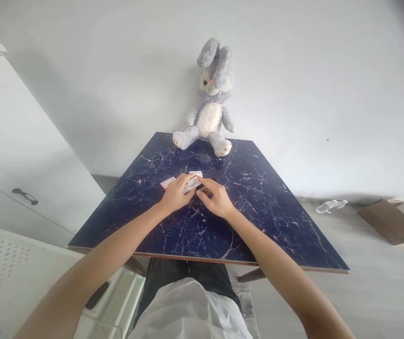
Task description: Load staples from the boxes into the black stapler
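Note:
Over the middle of the table, my left hand [177,194] is closed around a small white box with red markings [192,183]. My right hand [217,197] is at the right end of this box, its thumb and index finger curved about that end. A second small white box with a red edge [167,182] lies on the table just left of my left hand. Behind my fingers part of another white box [197,173] shows. Something dark lies under my right hand, too hidden to name.
A grey plush rabbit [210,117] sits at the far edge of the dark blue marbled table [265,216], against the wall. To the left stand a white cabinet [28,141] and a white perforated surface [7,263]. A clear plastic bottle [330,205] and a cardboard box [392,220] lie on the floor at right.

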Tool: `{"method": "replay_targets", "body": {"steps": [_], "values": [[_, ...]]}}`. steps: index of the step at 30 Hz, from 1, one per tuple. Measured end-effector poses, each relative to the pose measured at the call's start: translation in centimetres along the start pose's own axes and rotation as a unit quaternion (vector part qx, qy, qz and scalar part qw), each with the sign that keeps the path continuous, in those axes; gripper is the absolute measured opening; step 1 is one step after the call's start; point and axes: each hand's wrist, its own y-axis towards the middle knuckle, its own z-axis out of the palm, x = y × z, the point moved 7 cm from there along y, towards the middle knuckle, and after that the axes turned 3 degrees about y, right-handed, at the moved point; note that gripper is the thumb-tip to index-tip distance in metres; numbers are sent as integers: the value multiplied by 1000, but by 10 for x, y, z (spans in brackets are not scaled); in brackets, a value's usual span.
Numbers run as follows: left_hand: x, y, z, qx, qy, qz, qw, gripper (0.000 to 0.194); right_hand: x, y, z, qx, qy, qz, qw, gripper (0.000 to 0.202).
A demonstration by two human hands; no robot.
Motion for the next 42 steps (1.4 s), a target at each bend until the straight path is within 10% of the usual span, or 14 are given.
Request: {"method": "replay_targets", "body": {"steps": [7,14,21,30,34,42], "values": [[-9,5,-6,-28,-1,-32,999,45,-24,-1,13,38,196,102,975,62],[-12,4,-1,-20,-35,-100,994,46,3,-4,-6,4,-139,-32,990,58],[-8,4,1,-43,-9,-83,996,47,8,-2,-5,-38,-178,-45,982,49],[21,12,2,-12,109,-108,988,43,-58,7,-85,-122,-243,126,954,42],[39,10,9,3,133,-130,982,41,-79,5,-79,-32,-226,164,960,31],[44,5,34,75,140,-109,981,47,-92,0,-63,-68,-237,251,936,29]]}}
